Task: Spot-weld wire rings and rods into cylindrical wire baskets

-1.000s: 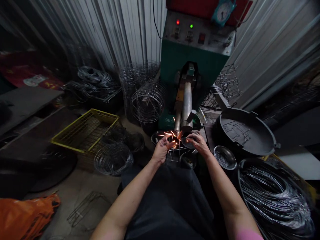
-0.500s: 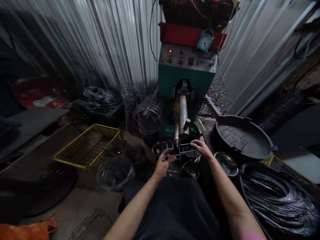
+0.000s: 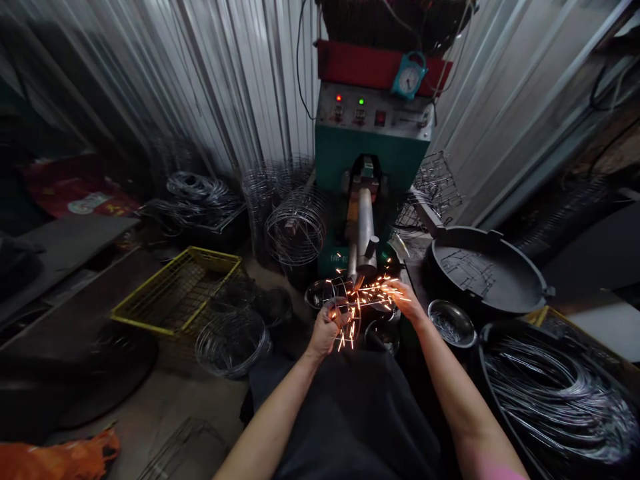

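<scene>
My left hand [image 3: 324,331] is closed around a small wire frame [image 3: 359,315] made of rings and straight bars. To its right, my right hand [image 3: 407,303] pinches the end of a thin straight wire that reaches toward the frame. Bright sparks [image 3: 376,291] spray across both hands and partly cover the fingers and the wire. Just above them is the metal arm [image 3: 366,217] of a green spot welder [image 3: 373,150], its tip close to where the wires meet. Red and green lamps glow on the welder's panel.
Left stand a yellow-rimmed wire basket [image 3: 175,332] and wire ring bundles [image 3: 295,230]. On the right are a large round black pan [image 3: 505,267] holding wire pieces, a small metal bowl [image 3: 463,340] and a tub of wire rings [image 3: 560,400]. Behind is a corrugated metal wall [image 3: 240,87].
Sparks have burst out at the welder's tip, and a green lamp has lit beside the red one. Both hands stay in nearly the same place, still holding the wires.
</scene>
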`<state>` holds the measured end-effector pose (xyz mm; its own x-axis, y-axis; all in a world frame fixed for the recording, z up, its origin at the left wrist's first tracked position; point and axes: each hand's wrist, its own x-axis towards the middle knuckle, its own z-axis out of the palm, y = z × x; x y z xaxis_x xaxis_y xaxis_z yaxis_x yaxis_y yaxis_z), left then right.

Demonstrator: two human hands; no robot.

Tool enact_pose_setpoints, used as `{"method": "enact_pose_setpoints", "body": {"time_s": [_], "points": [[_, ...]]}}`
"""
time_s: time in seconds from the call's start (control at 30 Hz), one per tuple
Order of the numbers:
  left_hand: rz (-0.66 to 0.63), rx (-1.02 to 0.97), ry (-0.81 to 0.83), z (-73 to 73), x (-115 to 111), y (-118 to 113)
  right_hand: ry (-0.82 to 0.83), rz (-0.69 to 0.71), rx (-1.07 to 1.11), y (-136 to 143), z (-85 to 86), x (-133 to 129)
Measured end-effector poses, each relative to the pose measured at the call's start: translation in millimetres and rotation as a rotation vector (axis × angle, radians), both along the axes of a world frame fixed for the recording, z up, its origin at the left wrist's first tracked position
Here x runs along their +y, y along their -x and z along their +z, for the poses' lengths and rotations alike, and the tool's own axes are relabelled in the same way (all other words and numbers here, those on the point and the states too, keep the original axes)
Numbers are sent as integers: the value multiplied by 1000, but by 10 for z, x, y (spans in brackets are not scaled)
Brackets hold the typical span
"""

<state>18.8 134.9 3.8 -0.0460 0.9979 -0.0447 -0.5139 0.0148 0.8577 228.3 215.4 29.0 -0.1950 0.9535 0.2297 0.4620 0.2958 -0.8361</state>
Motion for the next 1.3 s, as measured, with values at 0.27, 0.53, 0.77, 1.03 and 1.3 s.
{"method": "enact_pose_setpoints", "body": {"time_s": [0.27, 0.53, 0.77, 1.03, 1.3], "points": [[-97, 42, 51, -42, 58, 78, 104, -15, 42, -14, -33, 21], [-126, -64, 44, -11, -110, 407, 348, 119, 74, -341, 113, -187], [-77, -515, 280, 3, -606, 808, 509, 359, 896, 17, -102, -1165], [-232, -669, 558, -195, -818, 897, 610, 326, 1111, 408, 193, -1626], [-316, -633, 548, -521, -1120, 643, 789, -119, 1465, 534, 196, -1277]]}}
